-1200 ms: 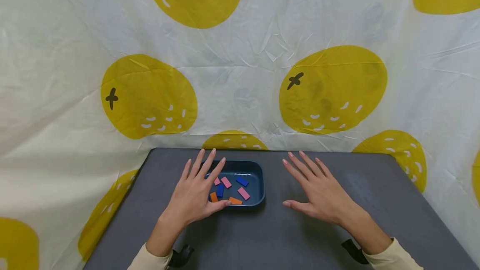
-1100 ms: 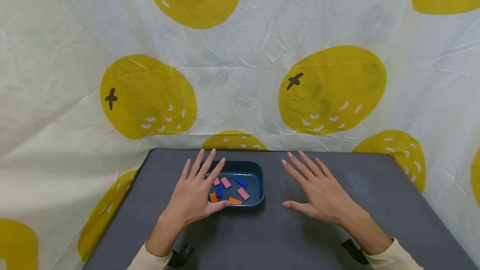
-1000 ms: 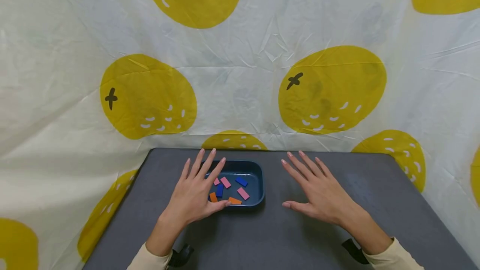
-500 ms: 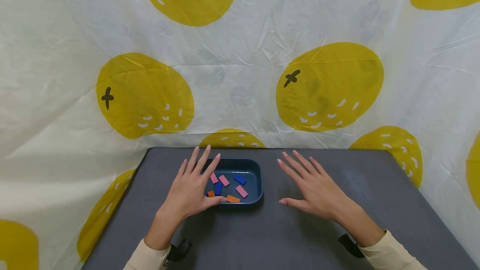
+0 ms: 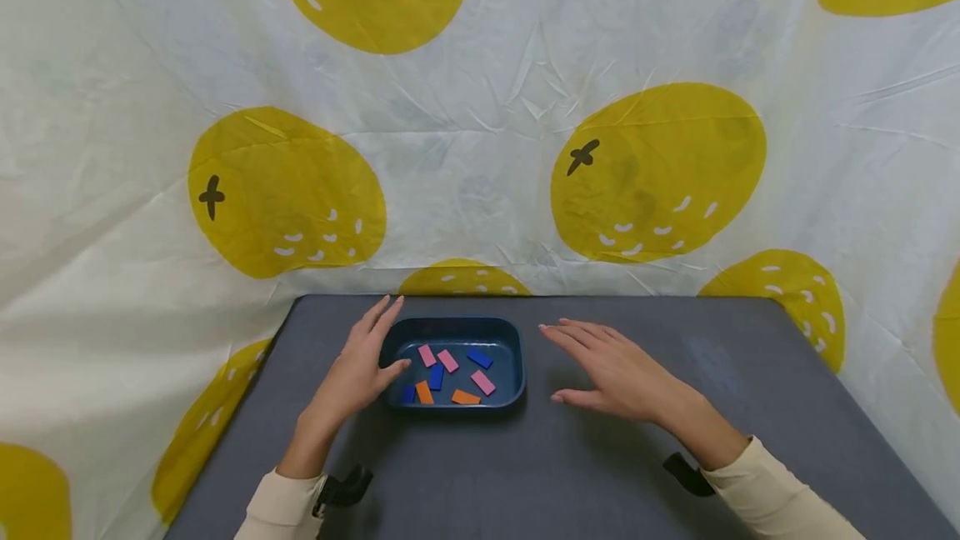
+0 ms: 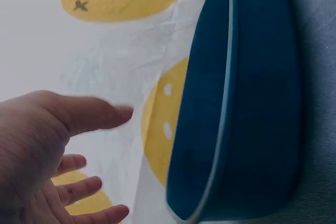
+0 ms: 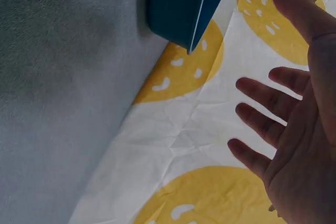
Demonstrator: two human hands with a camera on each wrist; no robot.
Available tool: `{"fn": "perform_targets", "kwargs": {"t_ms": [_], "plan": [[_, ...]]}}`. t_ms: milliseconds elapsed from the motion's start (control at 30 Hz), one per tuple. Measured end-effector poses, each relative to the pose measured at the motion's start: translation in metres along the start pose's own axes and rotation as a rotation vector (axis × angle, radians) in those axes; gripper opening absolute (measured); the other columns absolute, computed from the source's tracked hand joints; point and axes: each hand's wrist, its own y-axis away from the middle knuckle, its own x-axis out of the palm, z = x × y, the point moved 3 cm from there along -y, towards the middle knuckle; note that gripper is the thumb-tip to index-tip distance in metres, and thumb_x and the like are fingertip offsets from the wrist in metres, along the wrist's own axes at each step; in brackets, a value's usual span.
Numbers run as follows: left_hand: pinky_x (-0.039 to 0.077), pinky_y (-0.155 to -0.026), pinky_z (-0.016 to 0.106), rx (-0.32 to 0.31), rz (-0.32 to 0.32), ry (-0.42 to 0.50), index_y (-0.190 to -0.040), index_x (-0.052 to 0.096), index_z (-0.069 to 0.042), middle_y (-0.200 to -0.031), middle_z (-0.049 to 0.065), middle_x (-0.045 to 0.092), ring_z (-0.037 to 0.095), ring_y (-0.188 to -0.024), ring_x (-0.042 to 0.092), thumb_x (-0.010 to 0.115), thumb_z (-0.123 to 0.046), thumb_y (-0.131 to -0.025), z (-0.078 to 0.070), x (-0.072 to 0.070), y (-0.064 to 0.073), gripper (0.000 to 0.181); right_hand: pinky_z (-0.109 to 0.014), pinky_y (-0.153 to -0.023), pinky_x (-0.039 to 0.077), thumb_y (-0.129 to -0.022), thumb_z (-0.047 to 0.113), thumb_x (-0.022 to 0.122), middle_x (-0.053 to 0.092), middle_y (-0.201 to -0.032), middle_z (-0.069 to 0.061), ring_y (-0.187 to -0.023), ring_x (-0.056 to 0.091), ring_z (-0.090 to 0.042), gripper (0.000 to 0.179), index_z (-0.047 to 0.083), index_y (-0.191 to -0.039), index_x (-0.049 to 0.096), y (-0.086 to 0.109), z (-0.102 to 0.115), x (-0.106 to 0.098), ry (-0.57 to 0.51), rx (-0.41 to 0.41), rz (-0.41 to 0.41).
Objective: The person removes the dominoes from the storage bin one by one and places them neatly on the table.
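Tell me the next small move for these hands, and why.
Probably ease the right hand leftward over the tray toward its rightmost pink block: the hand holds nothing, its fingers are extended, it is just right of the tray, and that block lies uncovered.

1. The background is filled by a creased white cloth (image 5: 468, 182), printed with large yellow fruit shapes (image 5: 663, 177).
2. The dark grey table (image 5: 480, 482) is backed by its folds.

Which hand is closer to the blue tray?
Left. The left hand hovers by the left end of the tray; the right hand is beyond its right end, farther off.
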Motion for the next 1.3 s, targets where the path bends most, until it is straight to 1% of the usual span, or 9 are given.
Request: {"fn": "perform_targets", "kwargs": {"t_ms": [100, 200, 300, 433, 633, 800, 967, 1233, 1300], "plan": [[0.048, -0.098, 0.062, -0.034, -0.01, 0.087, -0.158, 0.038, -0.015, -0.159, 0.021, 0.031, 0.045, -0.136, 0.041, 0.078, -0.007, -0.088, 0.012, 0.003, -0.001, 0.081, -0.052, -0.107, 0.045, -0.088, 0.057, 0.071, 0.054, -0.148, -0.003, -0.136, 0.05, -0.025, 0.08, 0.022, -0.155, 0.044, -0.007, 0.001, 0.0, -0.064, -0.006, 0.027], [0.053, -0.091, 0.056, -0.114, -0.004, 0.157, -0.154, 0.045, -0.013, -0.151, 0.022, 0.04, 0.043, -0.127, 0.05, 0.075, -0.002, -0.089, 0.024, 0.006, -0.002, 0.071, -0.048, -0.101, 0.051, -0.089, 0.048, 0.075, 0.06, -0.14, 0.001, -0.127, 0.056, -0.022, 0.072, 0.021, -0.15, 0.05, -0.013, 0.002, 0.001, -0.122, -0.038, 0.042], [0.055, -0.088, 0.053, -0.225, 0.016, 0.233, -0.153, 0.046, -0.014, -0.145, 0.021, 0.043, 0.044, -0.122, 0.055, 0.07, -0.001, -0.092, 0.034, 0.01, -0.001, 0.067, -0.044, -0.095, 0.054, -0.089, 0.042, 0.077, 0.063, -0.133, 0.004, -0.12, 0.059, -0.017, 0.066, 0.019, -0.146, 0.054, -0.02, 0.003, 0.004, -0.142, -0.062, 0.056], [0.056, -0.09, 0.051, -0.337, 0.047, 0.319, -0.153, 0.045, -0.012, -0.141, 0.025, 0.046, 0.043, -0.121, 0.056, 0.066, 0.0, -0.094, 0.048, 0.014, 0.0, 0.064, -0.041, -0.09, 0.056, -0.089, 0.038, 0.078, 0.067, -0.125, 0.004, -0.112, 0.062, -0.015, 0.06, 0.02, -0.143, 0.058, -0.029, 0.005, 0.01, -0.146, -0.074, 0.083], [0.054, -0.071, 0.037, -0.487, 0.105, 0.489, -0.153, 0.042, -0.006, -0.138, 0.025, 0.05, 0.035, -0.111, 0.059, 0.06, 0.004, -0.096, 0.063, 0.019, 0.004, 0.06, -0.041, -0.091, 0.056, -0.09, 0.032, 0.078, 0.071, -0.121, 0.002, -0.112, 0.064, -0.014, 0.056, 0.02, -0.141, 0.059, -0.043, 0.012, 0.015, -0.187, -0.106, 0.121], [0.055, -0.064, 0.036, -0.535, 0.099, 0.498, -0.148, 0.047, 0.002, -0.128, 0.026, 0.055, 0.036, -0.111, 0.06, 0.059, 0.003, -0.096, 0.069, 0.022, 0.004, 0.053, -0.042, -0.094, 0.055, -0.091, 0.031, 0.077, 0.069, -0.123, 0.001, -0.114, 0.064, -0.014, 0.059, 0.019, -0.144, 0.056, -0.053, 0.015, 0.018, -0.19, -0.113, 0.147], [0.057, -0.066, 0.039, -0.577, 0.107, 0.546, -0.145, 0.05, 0.004, -0.126, 0.026, 0.055, 0.033, -0.105, 0.059, 0.058, 0.003, -0.096, 0.071, 0.025, 0.002, 0.05, -0.043, -0.096, 0.054, -0.092, 0.032, 0.076, 0.068, -0.124, 0.002, -0.115, 0.063, -0.015, 0.058, 0.019, -0.145, 0.055, -0.064, 0.016, 0.021, -0.197, -0.11, 0.168], [0.055, -0.066, 0.038, -0.654, 0.136, 0.653, -0.147, 0.049, 0.001, -0.12, 0.019, 0.051, 0.031, -0.106, 0.056, 0.059, 0.001, -0.096, 0.076, 0.026, 0.003, 0.052, -0.039, -0.097, 0.053, -0.091, 0.03, 0.077, 0.067, -0.122, 0.005, -0.113, 0.063, -0.011, 0.052, 0.018, -0.139, 0.062, -0.081, 0.017, 0.035, -0.218, -0.133, 0.231], [0.055, -0.066, 0.038, -0.654, 0.143, 0.663, -0.147, 0.048, 0.001, -0.118, 0.018, 0.05, 0.031, -0.104, 0.056, 0.059, 0.001, -0.096, 0.076, 0.026, 0.003, 0.053, -0.04, -0.098, 0.053, -0.09, 0.029, 0.078, 0.067, -0.123, 0.004, -0.113, 0.063, -0.012, 0.052, 0.017, -0.138, 0.063, -0.085, 0.017, 0.04, -0.235, -0.132, 0.249]]}}
